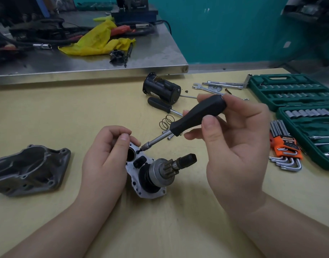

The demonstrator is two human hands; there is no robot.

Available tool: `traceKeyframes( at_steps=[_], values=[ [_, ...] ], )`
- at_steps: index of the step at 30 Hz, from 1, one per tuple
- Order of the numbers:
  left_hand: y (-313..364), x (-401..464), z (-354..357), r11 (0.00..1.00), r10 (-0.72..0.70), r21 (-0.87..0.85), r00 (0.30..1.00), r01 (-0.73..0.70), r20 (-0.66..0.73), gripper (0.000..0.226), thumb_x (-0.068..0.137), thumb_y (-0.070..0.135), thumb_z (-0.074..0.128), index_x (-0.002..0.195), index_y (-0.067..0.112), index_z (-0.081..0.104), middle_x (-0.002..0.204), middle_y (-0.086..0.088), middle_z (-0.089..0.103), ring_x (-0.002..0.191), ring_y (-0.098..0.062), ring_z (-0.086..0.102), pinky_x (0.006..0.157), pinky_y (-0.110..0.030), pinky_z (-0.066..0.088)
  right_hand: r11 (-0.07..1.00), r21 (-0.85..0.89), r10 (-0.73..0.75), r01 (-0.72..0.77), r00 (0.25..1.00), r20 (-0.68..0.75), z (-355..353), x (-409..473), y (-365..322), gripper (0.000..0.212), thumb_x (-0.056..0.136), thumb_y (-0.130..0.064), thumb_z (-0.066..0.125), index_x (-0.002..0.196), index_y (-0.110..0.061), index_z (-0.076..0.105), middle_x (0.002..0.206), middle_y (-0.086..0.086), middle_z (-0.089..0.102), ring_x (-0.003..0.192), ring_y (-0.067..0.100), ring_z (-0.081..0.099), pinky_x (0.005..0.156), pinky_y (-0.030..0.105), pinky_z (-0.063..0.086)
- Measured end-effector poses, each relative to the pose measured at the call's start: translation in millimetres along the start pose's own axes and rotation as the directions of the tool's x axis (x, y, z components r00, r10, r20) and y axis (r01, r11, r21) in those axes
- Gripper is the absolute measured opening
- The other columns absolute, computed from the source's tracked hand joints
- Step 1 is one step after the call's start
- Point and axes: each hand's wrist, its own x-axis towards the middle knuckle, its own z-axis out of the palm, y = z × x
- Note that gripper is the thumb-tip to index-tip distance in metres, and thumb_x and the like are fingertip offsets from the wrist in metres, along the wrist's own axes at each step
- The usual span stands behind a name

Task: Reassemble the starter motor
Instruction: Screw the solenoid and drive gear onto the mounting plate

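My left hand (106, 155) grips the upper edge of a silver starter housing plate (144, 190), which stands tilted on the table with a pinion gear and shaft (171, 165) sticking out to the right. My right hand (232, 146) holds a black-handled screwdriver (197, 114) by its handle. Its bit tip (140, 149) sits on a small screw in the plate, close to my left fingertips. A grey nose cover (29, 168) lies at the left. The black motor body (161, 88) lies on its side farther back.
A second black screwdriver (160, 105), a spring (166, 122) and loose bolts lie behind the plate. Wrenches (216, 86), an open green socket case (294, 92) and orange-held hex keys (284, 149) fill the right. A steel bench (150, 53) with a yellow rag stands behind.
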Motion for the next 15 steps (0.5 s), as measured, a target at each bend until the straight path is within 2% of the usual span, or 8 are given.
traceKeyframes(
  at_steps=[2, 5, 7, 9, 12, 13, 15],
  values=[
    [0.4, -0.2, -0.1, 1.000, -0.003, -0.002, 1.000, 0.003, -0.002, 0.020, 0.112, 0.016, 0.054, 0.102, 0.026, 0.068, 0.095, 0.001, 0.080, 0.078, -0.008, 0.065, 0.071, -0.017, 0.053, 1.000, -0.009, 0.028, -0.029, 0.999, -0.042, -0.2, 1.0, -0.4, 0.032, 0.095, 0.002, 0.065, 0.115, -0.016, 0.048, 0.106, 0.006, 0.068, 0.085, 0.031, 0.068, 0.070, 0.041, 0.061],
    [1.9, -1.0, 0.6, 1.000, -0.002, -0.012, 1.000, 0.002, -0.002, 0.014, 0.107, 0.025, 0.055, 0.103, 0.027, 0.068, 0.098, 0.002, 0.079, 0.081, -0.011, 0.066, 0.077, -0.033, 0.053, 0.999, -0.021, 0.046, -0.047, 0.996, -0.076, 0.0, 1.9, -2.2, 0.033, 0.089, -0.008, 0.071, 0.110, -0.017, 0.047, 0.095, 0.009, 0.064, 0.083, 0.047, 0.062, 0.072, 0.040, 0.061],
    [2.9, -1.3, 0.8, 1.000, -0.002, -0.019, 1.000, 0.002, -0.008, 0.015, 0.102, 0.032, 0.054, 0.103, 0.029, 0.068, 0.098, 0.004, 0.079, 0.082, -0.012, 0.066, 0.079, -0.037, 0.052, 0.999, 0.003, 0.037, -0.037, 0.997, -0.070, -0.4, 1.8, -2.3, 0.028, 0.093, -0.006, 0.067, 0.112, -0.015, 0.048, 0.099, 0.013, 0.064, 0.085, 0.042, 0.066, 0.071, 0.039, 0.061],
    [3.1, -1.1, 0.7, 1.000, 0.005, -0.012, 1.000, -0.005, -0.014, 0.016, 0.101, 0.034, 0.053, 0.102, 0.031, 0.068, 0.098, 0.005, 0.080, 0.085, -0.015, 0.068, 0.080, -0.036, 0.051, 0.998, 0.045, 0.036, -0.035, 0.999, -0.031, -0.9, 0.3, -1.6, 0.027, 0.097, 0.004, 0.057, 0.117, -0.013, 0.048, 0.111, 0.020, 0.064, 0.094, 0.033, 0.072, 0.073, 0.040, 0.061],
    [2.8, -1.3, 1.2, 1.000, 0.004, -0.030, 1.000, -0.004, -0.016, 0.015, 0.101, 0.034, 0.053, 0.103, 0.031, 0.068, 0.099, 0.004, 0.080, 0.091, -0.023, 0.070, 0.081, -0.039, 0.053, 0.998, 0.050, 0.035, -0.036, 0.999, 0.027, -1.4, -1.2, -0.3, 0.034, 0.097, 0.012, 0.051, 0.121, -0.011, 0.044, 0.126, 0.028, 0.064, 0.103, 0.037, 0.075, 0.075, 0.045, 0.063],
    [2.7, -1.2, 1.2, 0.999, 0.001, -0.038, 1.000, -0.002, -0.015, 0.015, 0.101, 0.034, 0.054, 0.104, 0.030, 0.068, 0.099, 0.004, 0.081, 0.091, -0.024, 0.070, 0.081, -0.040, 0.054, 0.999, 0.035, 0.027, -0.028, 0.999, 0.026, -1.0, -0.6, -0.5, 0.034, 0.097, 0.011, 0.054, 0.121, -0.011, 0.044, 0.125, 0.027, 0.065, 0.101, 0.035, 0.075, 0.074, 0.044, 0.063],
    [1.7, -0.8, 0.8, 0.999, 0.004, -0.034, 1.000, -0.004, -0.013, 0.014, 0.102, 0.034, 0.054, 0.106, 0.030, 0.067, 0.100, 0.006, 0.081, 0.087, -0.015, 0.069, 0.079, -0.036, 0.052, 1.000, 0.015, 0.012, -0.012, 1.000, 0.010, 0.2, 1.1, -1.7, 0.034, 0.094, 0.006, 0.062, 0.118, -0.013, 0.045, 0.115, 0.022, 0.067, 0.093, 0.028, 0.073, 0.072, 0.041, 0.061]
  ],
)
